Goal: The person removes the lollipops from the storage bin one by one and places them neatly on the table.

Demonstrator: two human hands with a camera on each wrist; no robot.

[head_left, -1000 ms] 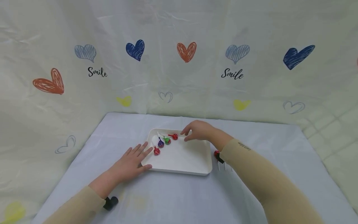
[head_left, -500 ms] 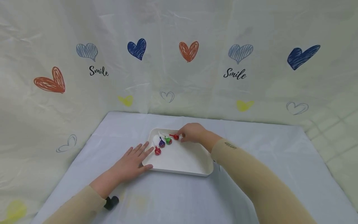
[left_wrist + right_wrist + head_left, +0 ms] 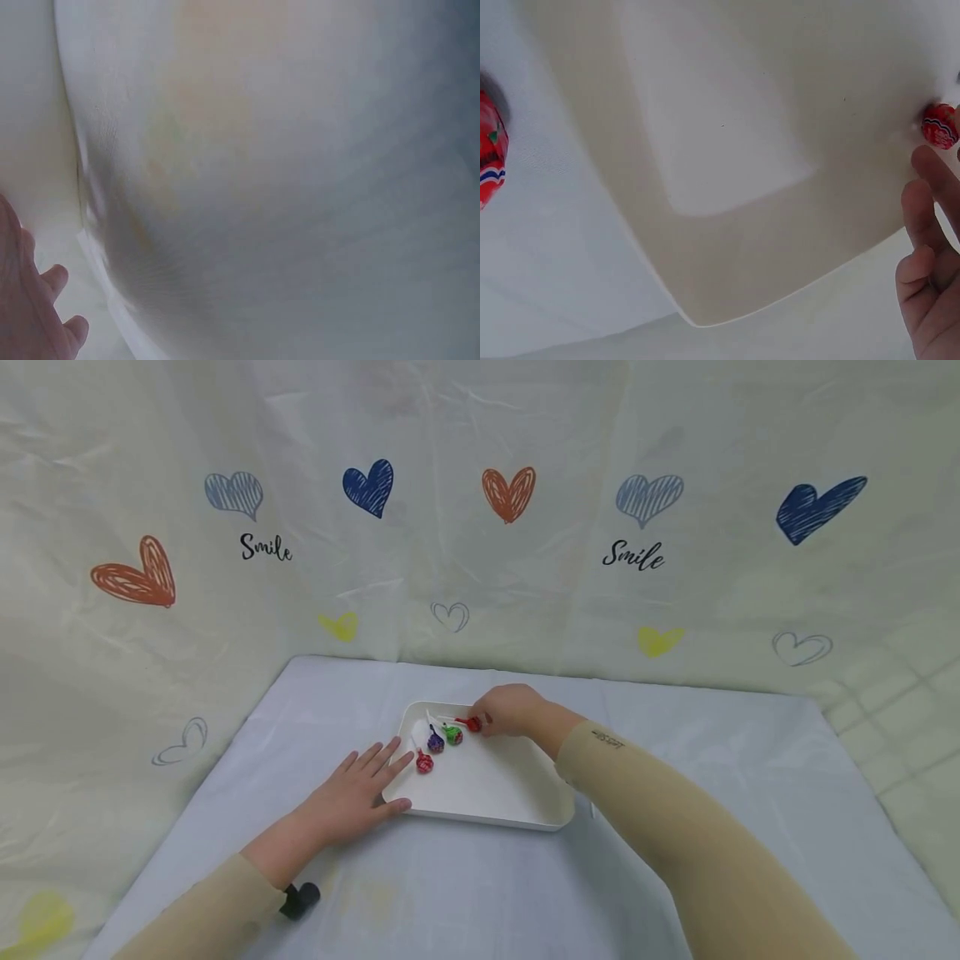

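A shallow white tray [image 3: 495, 785] stands on the table. My left hand [image 3: 356, 797] lies with fingers spread over its left edge. My right hand [image 3: 510, 710] reaches over the far edge and pinches the round head of a red-wrapped lollipop [image 3: 472, 724], whose stick points left. In the right wrist view that red head [image 3: 939, 124] sits by my fingertips, with the thumb and index finger mostly out of frame. To its left in the tray are a green lollipop [image 3: 453, 736], a purple lollipop [image 3: 436, 742] and another red lollipop [image 3: 424, 763].
Right of the tray, my sleeve covers most of what lies there; one white stick [image 3: 592, 810] shows. The right wrist view has a red-wrapped lollipop [image 3: 490, 150] outside the tray wall. A cloth backdrop [image 3: 480, 593] with printed hearts rises behind the table [image 3: 352, 685].
My right hand has moved left and down to the red lollipop at the tray's far side, fingers closing round its head. My left hand has stayed at the tray's left edge.
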